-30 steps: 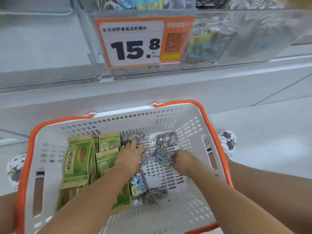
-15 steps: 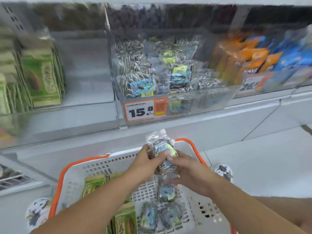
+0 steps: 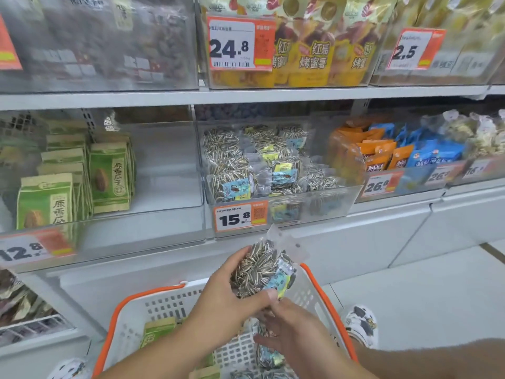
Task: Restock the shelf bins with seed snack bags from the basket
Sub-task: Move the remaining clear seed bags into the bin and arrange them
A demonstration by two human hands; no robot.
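My left hand [image 3: 226, 294] grips a clear bag of striped sunflower seeds [image 3: 259, 266] above the white basket with the orange rim [image 3: 142, 305]. My right hand [image 3: 289, 332] is just below it, fingers curled around the bottom of a second seed bag [image 3: 269, 356] hanging into the basket. Straight ahead, the clear shelf bin marked 15.8 [image 3: 322, 203] holds several of the same seed bags [image 3: 246, 170]. Green seed bags [image 3: 157, 333] lie in the basket's left part.
A bin to the left holds green paper bags [image 3: 109, 176] with bare room on its right side. A bin to the right holds orange and blue packets [image 3: 390, 154]. More bins fill the upper shelf [image 3: 273, 95]. Patterned shoes [image 3: 360, 324] stand beside the basket.
Both hands rose out of the basket with seed bags, and my view tilted up from the basket to the shelf bins.
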